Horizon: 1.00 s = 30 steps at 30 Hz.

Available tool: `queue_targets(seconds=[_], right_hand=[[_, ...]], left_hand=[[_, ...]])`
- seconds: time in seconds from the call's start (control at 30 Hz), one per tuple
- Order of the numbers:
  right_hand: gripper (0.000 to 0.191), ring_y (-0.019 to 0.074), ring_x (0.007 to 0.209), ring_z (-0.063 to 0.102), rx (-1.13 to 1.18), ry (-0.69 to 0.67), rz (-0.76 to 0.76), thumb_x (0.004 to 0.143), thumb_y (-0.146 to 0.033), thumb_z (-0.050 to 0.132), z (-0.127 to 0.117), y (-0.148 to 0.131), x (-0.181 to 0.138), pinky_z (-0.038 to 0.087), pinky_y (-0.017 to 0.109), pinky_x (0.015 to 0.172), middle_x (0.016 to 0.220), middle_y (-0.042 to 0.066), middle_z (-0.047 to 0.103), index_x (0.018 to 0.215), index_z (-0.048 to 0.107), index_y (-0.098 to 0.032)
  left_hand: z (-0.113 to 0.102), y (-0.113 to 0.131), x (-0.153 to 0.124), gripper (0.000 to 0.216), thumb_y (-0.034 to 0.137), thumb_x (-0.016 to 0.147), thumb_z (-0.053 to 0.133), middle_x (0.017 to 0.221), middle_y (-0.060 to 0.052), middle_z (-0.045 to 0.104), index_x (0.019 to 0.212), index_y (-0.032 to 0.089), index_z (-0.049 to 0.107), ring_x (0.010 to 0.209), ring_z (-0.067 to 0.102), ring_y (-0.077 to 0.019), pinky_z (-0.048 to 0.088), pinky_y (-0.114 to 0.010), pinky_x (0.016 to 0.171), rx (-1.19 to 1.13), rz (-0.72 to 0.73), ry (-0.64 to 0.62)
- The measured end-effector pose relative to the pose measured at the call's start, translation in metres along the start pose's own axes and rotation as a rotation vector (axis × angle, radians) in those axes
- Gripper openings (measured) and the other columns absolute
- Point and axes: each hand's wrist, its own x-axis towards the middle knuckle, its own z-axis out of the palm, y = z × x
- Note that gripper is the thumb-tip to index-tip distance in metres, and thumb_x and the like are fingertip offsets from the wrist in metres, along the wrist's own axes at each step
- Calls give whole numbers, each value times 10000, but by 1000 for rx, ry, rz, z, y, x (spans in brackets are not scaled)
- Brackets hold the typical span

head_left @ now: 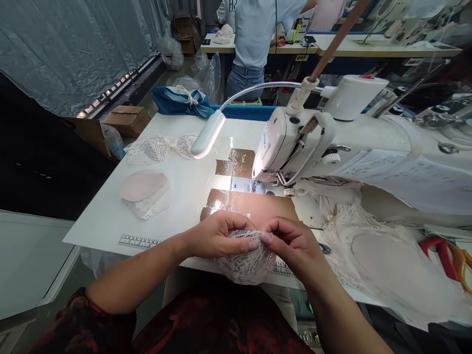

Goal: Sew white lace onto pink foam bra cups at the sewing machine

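A pale lace bra cup hangs over the front edge of the sewing table, pinched along its upper edge by both my hands. My left hand is closed on its left side, thumb on top. My right hand grips the same edge just to the right, thumb and forefinger pressed together. The two thumbs almost meet. Beyond them stands a white sewing machine, its needle area lit by a lamp. Brown tape-covered card lies on the table between the hands and the needle.
Lace cups and a beige oval pad on lace rest on the table's left. More lace pieces are heaped at right, beside red-handled scissors. A person stands at a table behind; a cardboard box sits at left.
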Motion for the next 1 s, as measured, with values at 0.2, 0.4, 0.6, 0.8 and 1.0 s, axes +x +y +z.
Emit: queue_targets(seconds=[0.2, 0.4, 0.6, 0.8, 1.0], right_hand=[[284, 101, 544, 439, 72, 15, 77, 767, -449, 670, 2, 9, 7, 362, 220, 484, 608, -13, 533, 694, 630, -178], [302, 168, 741, 612, 83, 76, 88, 759, -440, 681, -13, 22, 8, 512, 281, 636, 844, 46, 677, 941, 685, -199], [243, 189, 830, 633, -201, 166, 93, 829, -406, 617, -40, 20, 4, 506, 307, 711, 945, 44, 683, 984, 677, -229], [237, 245, 953, 616, -692, 50, -87, 882, -282, 486, -35, 14, 34, 466, 368, 809, 1026, 54, 692, 1016, 678, -243], [324, 204, 868, 590, -978, -57, -90, 872, -117, 392, -17, 25, 48, 433, 310, 737, 982, 72, 666, 998, 678, -200]], left_hand=[[12, -15, 9, 281, 355, 782, 704, 646, -2, 530, 703, 109, 592, 575, 461, -83, 369, -205, 542, -294, -109, 147], [-20, -5, -14, 369, 430, 699, 747, 599, 10, 530, 692, 138, 522, 496, 475, -93, 362, -204, 458, -321, -181, 540], [-64, 11, -18, 259, 278, 842, 595, 592, 14, 456, 625, 156, 523, 588, 430, -117, 328, -250, 562, 862, 117, 946], [-17, -39, 59, 174, 52, 796, 470, 689, -100, 563, 683, 127, 580, 675, 509, -221, 356, -329, 589, 1372, 43, 392], [14, -43, 61, 284, 259, 913, 464, 707, -137, 574, 769, 79, 630, 739, 549, -278, 428, -395, 654, 1408, 38, 199]])
